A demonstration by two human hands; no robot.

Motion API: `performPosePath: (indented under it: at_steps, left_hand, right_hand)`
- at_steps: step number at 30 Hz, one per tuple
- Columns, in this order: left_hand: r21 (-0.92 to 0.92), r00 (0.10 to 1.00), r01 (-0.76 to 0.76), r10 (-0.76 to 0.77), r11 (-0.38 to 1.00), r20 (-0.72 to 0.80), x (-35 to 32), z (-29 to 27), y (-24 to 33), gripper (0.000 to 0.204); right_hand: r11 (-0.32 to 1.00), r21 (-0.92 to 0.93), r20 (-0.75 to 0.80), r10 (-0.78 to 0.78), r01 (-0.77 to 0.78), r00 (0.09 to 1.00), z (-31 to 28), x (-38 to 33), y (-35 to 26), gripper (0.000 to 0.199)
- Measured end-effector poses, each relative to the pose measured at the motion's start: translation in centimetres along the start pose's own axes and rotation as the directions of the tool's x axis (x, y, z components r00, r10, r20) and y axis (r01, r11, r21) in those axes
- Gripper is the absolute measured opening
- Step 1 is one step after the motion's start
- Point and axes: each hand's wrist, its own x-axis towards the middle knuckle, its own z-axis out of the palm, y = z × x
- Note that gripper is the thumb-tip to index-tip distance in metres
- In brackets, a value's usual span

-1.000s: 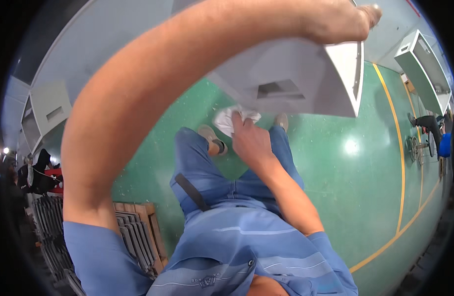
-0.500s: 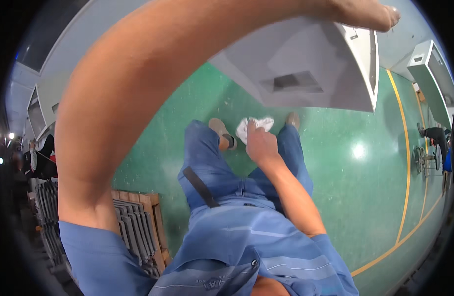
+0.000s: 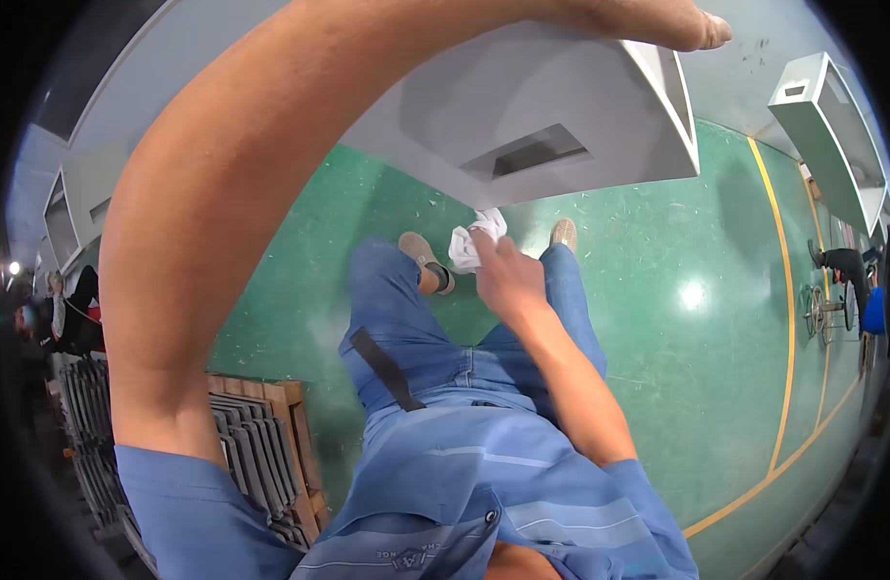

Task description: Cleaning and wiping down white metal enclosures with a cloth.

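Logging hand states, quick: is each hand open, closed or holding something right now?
Left hand: near the grey cabinet; cannot tell whether open or gripping.
Right hand: closed, holding a white cloth.

It's a factory wkshop: green flr [image 3: 687, 377], yellow lines [image 3: 791, 319], grey pts [image 3: 257, 445], wood pallet [image 3: 294, 396].

Lateral clearance for the right hand [image 3: 511, 280], with its white cloth [image 3: 464, 249], lies over the green floor [image 3: 672, 387] between the right trouser leg [image 3: 573, 300] and the yellow line [image 3: 791, 329]. The grey cabinet [image 3: 522, 101] obstructs forward travel; its rectangular cutout [image 3: 540, 152] forms an opening, depth not determinable. The left arm [image 3: 208, 193] spans the upper approach. Stacked grey parts [image 3: 257, 454] on a wooden pallet [image 3: 296, 420] obstruct the lower left.
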Motion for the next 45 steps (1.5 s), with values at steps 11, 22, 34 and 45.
performPosePath:
  at_steps: [11, 22, 34, 45]
  left_hand:
    - [0.079, 0.986, 0.107, -0.095, 0.991, -0.137, -0.9, 2.3, -2.5, 0.05]
    - [0.079, 0.968, 0.209, -0.195, 0.975, -0.16, 0.1, 4.2, -3.6, 0.039]
    - [0.102, 0.934, 0.213, -0.172, 0.972, -0.312, -0.5, 3.7, -4.9, 0.034]
    - [0.063, 0.935, 0.228, -0.2, 0.972, -0.293, -0.9, 3.0, -3.7, 0.034]
  right_hand:
    - [0.997, 0.047, -0.382, 0.073, -0.059, 0.921, -3.7, 3.3, -2.0, 0.029]
    - [0.951, 0.262, 0.084, 0.149, -0.166, 0.985, -2.5, 9.4, -5.0, 0.042]
    - [0.995, 0.088, 0.374, 0.016, -0.053, 0.927, -9.6, 10.6, -6.0, 0.038]
    - [0.967, -0.085, -0.051, -0.243, 0.239, 0.969, 0.0, 5.0, -6.3, 0.027]
